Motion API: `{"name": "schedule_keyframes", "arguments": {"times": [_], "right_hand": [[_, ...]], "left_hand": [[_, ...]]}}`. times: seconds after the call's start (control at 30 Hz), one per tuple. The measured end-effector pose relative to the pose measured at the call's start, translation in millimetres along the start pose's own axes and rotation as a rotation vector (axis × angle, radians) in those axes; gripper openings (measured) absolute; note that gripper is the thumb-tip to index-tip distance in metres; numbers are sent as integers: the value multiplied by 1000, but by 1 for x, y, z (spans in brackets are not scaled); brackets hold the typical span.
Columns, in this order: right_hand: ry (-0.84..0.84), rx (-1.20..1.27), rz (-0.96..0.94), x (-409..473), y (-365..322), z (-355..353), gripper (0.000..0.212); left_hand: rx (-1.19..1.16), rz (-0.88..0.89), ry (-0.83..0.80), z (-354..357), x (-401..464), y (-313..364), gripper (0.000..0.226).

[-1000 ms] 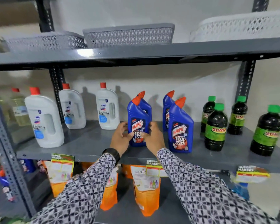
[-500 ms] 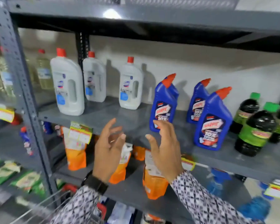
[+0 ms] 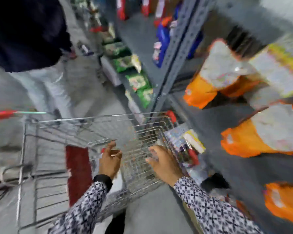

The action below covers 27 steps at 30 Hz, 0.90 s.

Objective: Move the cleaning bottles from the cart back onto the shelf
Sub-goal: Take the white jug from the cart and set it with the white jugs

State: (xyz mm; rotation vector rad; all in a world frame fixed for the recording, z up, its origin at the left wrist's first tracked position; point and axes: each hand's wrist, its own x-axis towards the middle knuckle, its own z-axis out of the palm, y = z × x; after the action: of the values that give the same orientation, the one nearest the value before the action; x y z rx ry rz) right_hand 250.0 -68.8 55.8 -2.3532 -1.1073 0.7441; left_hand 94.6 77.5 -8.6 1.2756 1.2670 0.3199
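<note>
- Left hand (image 3: 109,162), at six o'clock above the wire cart (image 3: 85,149): fingers spread apart, holding nothing, a dark wristband at the cuff.
- Right hand (image 3: 164,163), toward five o'clock over the cart's right rim: fingers splayed, empty, near blurred packets (image 3: 184,146) beside the cart.
- No cleaning bottle can be made out in the cart; the blur hides detail.
- Orange pouches (image 3: 254,137) line the shelf (image 3: 218,125) at three o'clock.
- Another person (image 3: 24,34) stands at ten o'clock.
- Half a second ago both hands hovered open before the blue bottles; the view has since swung down to the cart.
</note>
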Motion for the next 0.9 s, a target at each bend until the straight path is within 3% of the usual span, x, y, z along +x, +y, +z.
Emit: {"name": "schedule_keyframes", "arguments": {"times": [0.17, 0.27, 0.43, 0.5, 0.6, 0.77, 0.83, 0.9], "right_hand": [[-290, 45, 171, 88, 20, 126, 43], [-449, -1, 275, 124, 35, 192, 28], [-551, -71, 409, 142, 46, 272, 30], [-573, -81, 432, 142, 46, 330, 21], [-455, -51, 510, 140, 39, 329, 13], [-416, -151, 520, 156, 39, 317, 21], [-422, -179, 480, 159, 34, 301, 32], [-381, -123, 467, 150, 27, 267, 30]], "left_hand": [[284, -361, -108, -27, 74, -93, 52], [456, -493, -136, -37, 111, -137, 52], [418, -594, -158, -33, 138, -184, 39], [320, -700, -49, -41, 147, -225, 33], [166, -685, 72, -30, 140, -220, 24], [45, -677, 21, -15, 138, -212, 29], [-44, -644, -7, -15, 132, -205, 21], [-114, -598, 9, -17, 120, -190, 18]]}}
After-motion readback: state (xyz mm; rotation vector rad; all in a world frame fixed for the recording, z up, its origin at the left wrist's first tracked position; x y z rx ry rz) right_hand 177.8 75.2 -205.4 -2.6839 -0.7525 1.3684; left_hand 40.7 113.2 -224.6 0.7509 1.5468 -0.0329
